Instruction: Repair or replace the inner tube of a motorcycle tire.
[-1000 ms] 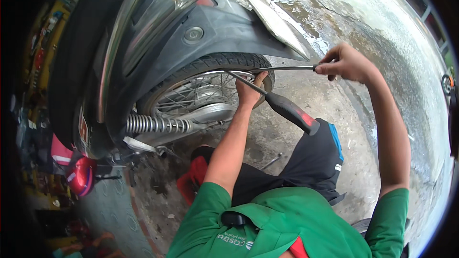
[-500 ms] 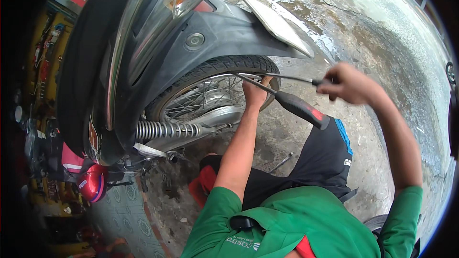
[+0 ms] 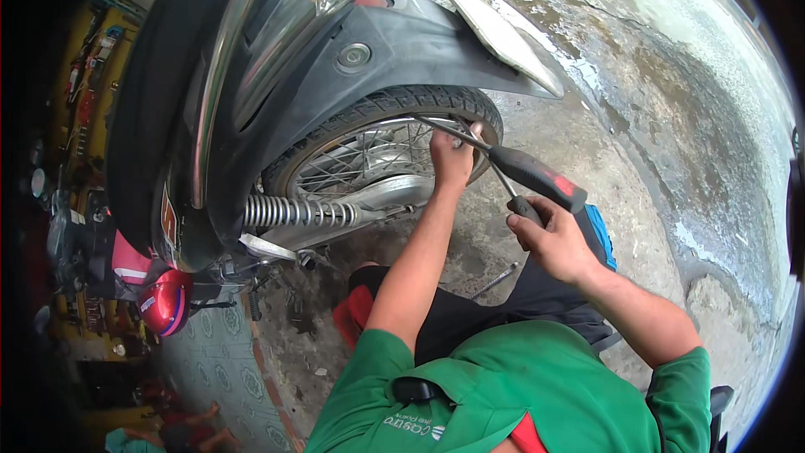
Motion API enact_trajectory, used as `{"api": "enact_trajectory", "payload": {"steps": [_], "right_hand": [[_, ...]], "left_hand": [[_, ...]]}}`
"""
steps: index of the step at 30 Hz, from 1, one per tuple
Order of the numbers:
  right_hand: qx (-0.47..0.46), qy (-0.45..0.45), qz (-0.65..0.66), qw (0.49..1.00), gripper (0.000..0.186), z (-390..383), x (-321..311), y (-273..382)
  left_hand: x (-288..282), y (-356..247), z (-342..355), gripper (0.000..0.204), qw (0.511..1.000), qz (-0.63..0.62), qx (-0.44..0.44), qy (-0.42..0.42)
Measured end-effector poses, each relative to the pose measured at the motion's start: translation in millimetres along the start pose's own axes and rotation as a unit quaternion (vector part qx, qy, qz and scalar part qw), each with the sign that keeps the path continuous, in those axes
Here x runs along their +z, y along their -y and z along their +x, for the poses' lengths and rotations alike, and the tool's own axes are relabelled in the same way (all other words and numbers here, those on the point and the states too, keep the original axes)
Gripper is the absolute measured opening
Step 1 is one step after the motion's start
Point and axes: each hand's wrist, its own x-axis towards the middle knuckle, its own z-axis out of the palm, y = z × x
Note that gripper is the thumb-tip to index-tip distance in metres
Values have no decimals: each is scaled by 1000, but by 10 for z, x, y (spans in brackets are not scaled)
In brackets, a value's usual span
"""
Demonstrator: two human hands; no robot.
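Note:
A motorbike's rear wheel, with a black tyre [image 3: 369,113] on a spoked rim, stands in front of me. My left hand [image 3: 451,158] is closed round the wheel's edge at the rim, its fingertips partly hidden. One tyre lever [image 3: 537,178], with a thick black and red handle, has its tip at the tyre's bead and its handle sticking out toward me, with no hand on it. My right hand [image 3: 558,239] is closed on the dark handle of a second tyre lever [image 3: 503,180]. That lever's shaft passes beneath the first and reaches the tyre beside my left hand.
The grey body [image 3: 352,33] of the motorbike rises over the wheel, with a white mudguard plate [image 3: 495,29] behind. A coil shock absorber [image 3: 298,212] lies left of the wheel. A red helmet [image 3: 164,304] is at the left. A thin metal rod [image 3: 495,281] lies on the concrete floor.
My right hand has swung down and left, bringing its lever from above the other to below it. My left hand stays at the rim. The first lever stays wedged at the tyre.

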Motion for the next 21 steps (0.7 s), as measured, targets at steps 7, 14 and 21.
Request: {"api": "enact_trajectory", "payload": {"steps": [7, 14, 21], "right_hand": [[82, 87, 29, 992, 24, 26, -349, 483], [101, 87, 87, 987, 25, 106, -354, 363], [150, 138, 84, 975, 26, 191, -475, 594]], "left_hand": [[-225, -1402, -912, 43, 790, -539, -292, 13], [-382, -2245, -977, 32, 667, -641, -346, 155], [-1259, -2426, -1137, 29, 780, -464, -394, 148]]}}
